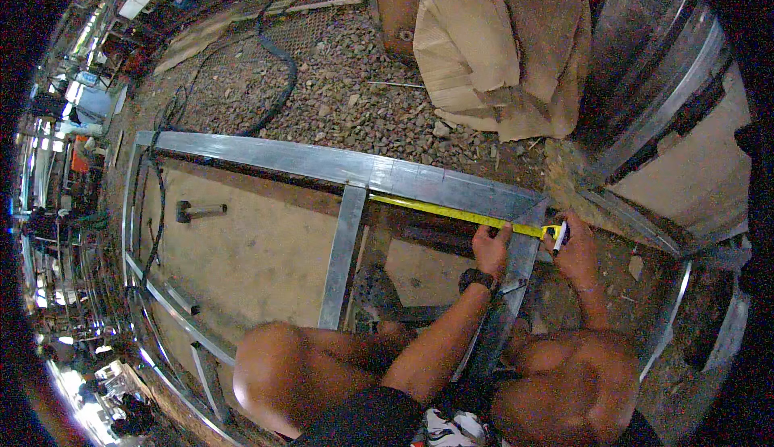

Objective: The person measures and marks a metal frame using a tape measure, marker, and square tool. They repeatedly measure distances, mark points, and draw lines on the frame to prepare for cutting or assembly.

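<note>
A yellow measuring tape (435,211) is drawn out along the inner edge of a long metal tube (306,159), from near a crossbar (345,245) to the mitred corner on the right. My left hand (490,247), with a dark watch at its wrist, pinches the blade a little short of that corner. Just beyond the corner, my right hand (574,252) is closed round the yellow tape case (551,232). A white, dark-tipped stick like a marker (560,237) shows among its fingers. The right-hand frame tube (512,298) runs between my bent legs.
A hammer (197,211) lies on the tan board inside the frame. Black cable (282,68) loops over gravel (347,92) behind. Crumpled brown paper (508,52) lies at the back, with metal sheeting (645,52) to its right. More tubing (181,302) runs along the left.
</note>
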Demonstrator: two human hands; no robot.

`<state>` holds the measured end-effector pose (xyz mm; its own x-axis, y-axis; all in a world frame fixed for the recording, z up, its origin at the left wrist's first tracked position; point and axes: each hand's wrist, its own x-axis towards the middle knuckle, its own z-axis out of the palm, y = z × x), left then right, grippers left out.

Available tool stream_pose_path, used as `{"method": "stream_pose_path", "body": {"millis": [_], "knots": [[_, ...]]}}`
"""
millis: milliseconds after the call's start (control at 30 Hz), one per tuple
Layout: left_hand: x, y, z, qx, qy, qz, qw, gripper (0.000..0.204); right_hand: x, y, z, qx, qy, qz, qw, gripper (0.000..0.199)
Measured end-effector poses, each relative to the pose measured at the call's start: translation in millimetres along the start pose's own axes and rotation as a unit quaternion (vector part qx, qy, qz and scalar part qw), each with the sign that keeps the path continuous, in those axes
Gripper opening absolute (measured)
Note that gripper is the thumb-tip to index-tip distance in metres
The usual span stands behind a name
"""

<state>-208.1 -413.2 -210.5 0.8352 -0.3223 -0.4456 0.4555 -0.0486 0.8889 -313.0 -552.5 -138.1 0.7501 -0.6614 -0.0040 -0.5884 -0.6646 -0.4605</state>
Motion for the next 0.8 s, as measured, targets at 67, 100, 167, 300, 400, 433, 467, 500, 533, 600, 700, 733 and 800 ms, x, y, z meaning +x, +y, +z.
{"method": "stream_pose_path", "body": {"millis": [67, 100, 167, 300, 400, 433, 467, 500, 533, 600, 700, 733, 800], "knots": [[-2.1, 1.7, -3.7, 0.024, -0.003, -0.009, 1.000, 0.027, -0.3, -4.7, 0.5, 0.015, -0.004, -0.004, 1.000, 0.050], [-1.7, 1.3, -5.5, 0.042, 0.001, -0.010, 0.999, 0.027, 0.7, -7.8, -0.2, 0.023, -0.006, -0.008, 1.000, 0.050], [-0.8, 0.2, -9.2, 0.077, 0.009, -0.013, 0.997, 0.028, 1.6, -8.7, 2.0, 0.012, -0.011, -0.012, 1.000, 0.049], [-5.4, 15.7, -3.9, 0.051, -0.002, -0.035, 0.998, 0.027, 2.7, -4.7, -1.7, -0.015, -0.033, 0.017, 0.999, 0.048], [-3.4, 8.1, -4.9, 0.035, 0.004, -0.012, 0.999, 0.025, 2.7, -7.6, 1.5, -0.017, -0.023, 0.011, 1.000, 0.048], [-3.0, 6.2, -4.5, 0.022, 0.002, -0.008, 1.000, 0.025, 2.7, -12.2, -0.7, -0.008, -0.027, 0.016, 0.999, 0.048], [-2.4, 4.3, -4.3, 0.009, 0.000, -0.003, 1.000, 0.025, 2.1, -17.3, -2.9, 0.001, -0.032, 0.022, 0.999, 0.048], [-1.3, 3.3, -4.8, 0.014, -0.006, -0.007, 1.000, 0.025, 2.7, -22.6, -5.8, 0.011, -0.036, 0.029, 0.999, 0.048], [0.4, 2.4, -6.3, 0.020, -0.012, -0.011, 1.000, 0.024, 3.3, -19.5, -4.2, 0.007, -0.031, 0.009, 0.999, 0.048], [1.7, 0.5, -7.0, 0.008, -0.022, -0.014, 1.000, 0.024, 6.0, -17.2, -2.6, 0.001, -0.021, -0.030, 0.999, 0.048], [1.9, -2.5, -4.9, -0.033, -0.023, 0.013, 0.999, 0.025, 9.5, -25.2, -13.0, 0.007, -0.106, 0.058, 0.993, 0.048], [2.5, -3.5, -4.5, -0.039, -0.018, 0.040, 0.998, 0.025, 8.9, -23.7, -12.1, -0.002, -0.095, 0.042, 0.995, 0.048], [3.1, -2.9, -4.7, 0.001, -0.011, 0.049, 0.999, 0.027, 7.4, -18.6, -5.5, -0.020, -0.075, 0.010, 0.997, 0.047]]}}
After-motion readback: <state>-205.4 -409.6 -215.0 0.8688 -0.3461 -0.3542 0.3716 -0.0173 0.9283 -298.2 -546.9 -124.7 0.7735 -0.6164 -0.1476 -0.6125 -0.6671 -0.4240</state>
